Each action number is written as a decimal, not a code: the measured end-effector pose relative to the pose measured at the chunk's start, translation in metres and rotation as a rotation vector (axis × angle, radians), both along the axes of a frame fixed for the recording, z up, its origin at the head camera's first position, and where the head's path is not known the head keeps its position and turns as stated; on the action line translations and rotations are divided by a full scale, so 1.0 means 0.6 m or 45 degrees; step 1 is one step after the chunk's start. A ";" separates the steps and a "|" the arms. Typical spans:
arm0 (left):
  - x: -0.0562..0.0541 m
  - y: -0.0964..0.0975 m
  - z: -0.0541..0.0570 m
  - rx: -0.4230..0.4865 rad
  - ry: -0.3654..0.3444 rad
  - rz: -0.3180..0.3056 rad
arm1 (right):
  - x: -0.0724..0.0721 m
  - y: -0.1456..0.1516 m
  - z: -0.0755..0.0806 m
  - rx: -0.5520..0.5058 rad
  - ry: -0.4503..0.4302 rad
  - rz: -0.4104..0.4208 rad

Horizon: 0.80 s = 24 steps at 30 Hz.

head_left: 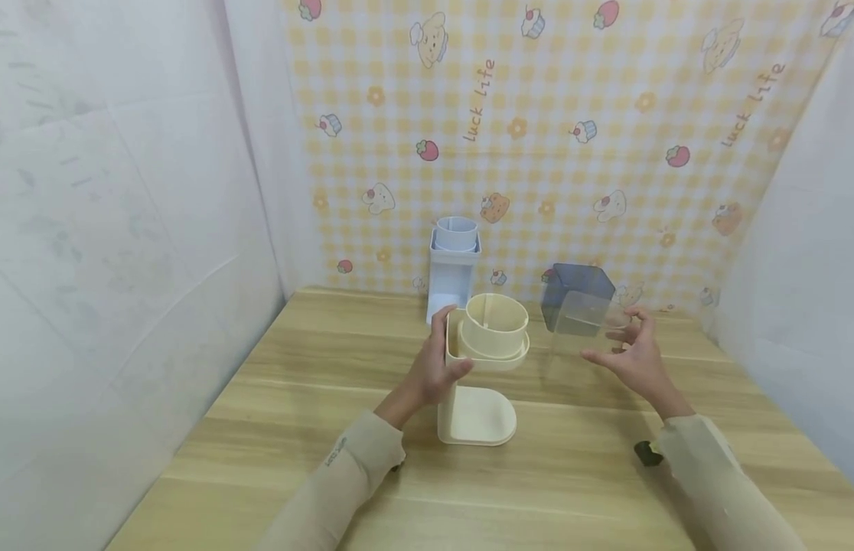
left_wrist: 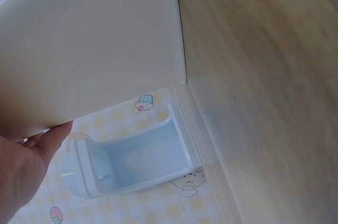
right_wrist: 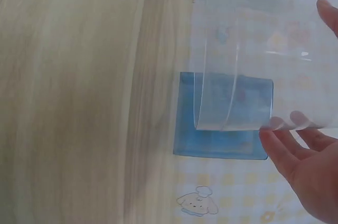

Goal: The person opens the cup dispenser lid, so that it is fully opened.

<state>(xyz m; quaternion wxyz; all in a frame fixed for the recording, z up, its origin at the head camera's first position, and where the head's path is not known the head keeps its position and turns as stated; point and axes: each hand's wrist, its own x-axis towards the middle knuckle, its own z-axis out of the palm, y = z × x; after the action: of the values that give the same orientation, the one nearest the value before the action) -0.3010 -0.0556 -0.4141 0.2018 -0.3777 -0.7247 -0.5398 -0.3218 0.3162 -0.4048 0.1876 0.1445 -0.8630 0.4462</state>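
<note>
Near the middle of the table stands a cream plastic stand [head_left: 478, 419] with a round collar [head_left: 496, 325] on its upper bracket and a rounded foot below. My left hand [head_left: 429, 369] grips the bracket from its left side, thumb in front and fingers behind. The stand's broad wall [left_wrist: 105, 44] fills much of the left wrist view. To the right, my right hand [head_left: 637, 356] holds a clear plastic container [right_wrist: 248, 49] between thumb and fingers. That container overlaps a translucent blue container [head_left: 565, 283] behind it.
A similar light blue stand [head_left: 451, 275] with a round collar is at the back, against the yellow checked cloth [head_left: 399, 176]. White sheets hang at the left [head_left: 145, 191] and right. A small dark object [head_left: 647, 453] shows at my right sleeve.
</note>
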 end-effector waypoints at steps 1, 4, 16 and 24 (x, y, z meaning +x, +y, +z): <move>0.000 0.000 0.001 0.000 0.000 0.003 | -0.002 0.001 -0.001 0.000 -0.011 -0.006; -0.001 -0.001 0.002 -0.003 0.002 0.013 | -0.007 0.004 -0.004 -0.011 -0.034 -0.024; 0.002 0.002 0.000 0.015 -0.017 -0.006 | -0.017 0.029 -0.025 -0.079 -0.121 0.035; 0.003 0.000 0.003 0.018 -0.022 0.006 | -0.026 0.030 -0.030 -0.102 -0.159 0.081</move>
<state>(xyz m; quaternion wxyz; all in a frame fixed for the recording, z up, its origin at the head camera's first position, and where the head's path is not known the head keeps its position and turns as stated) -0.2990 -0.0557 -0.4120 0.1995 -0.3700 -0.7234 -0.5477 -0.3376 0.3341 -0.4230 0.1248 0.1363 -0.8493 0.4944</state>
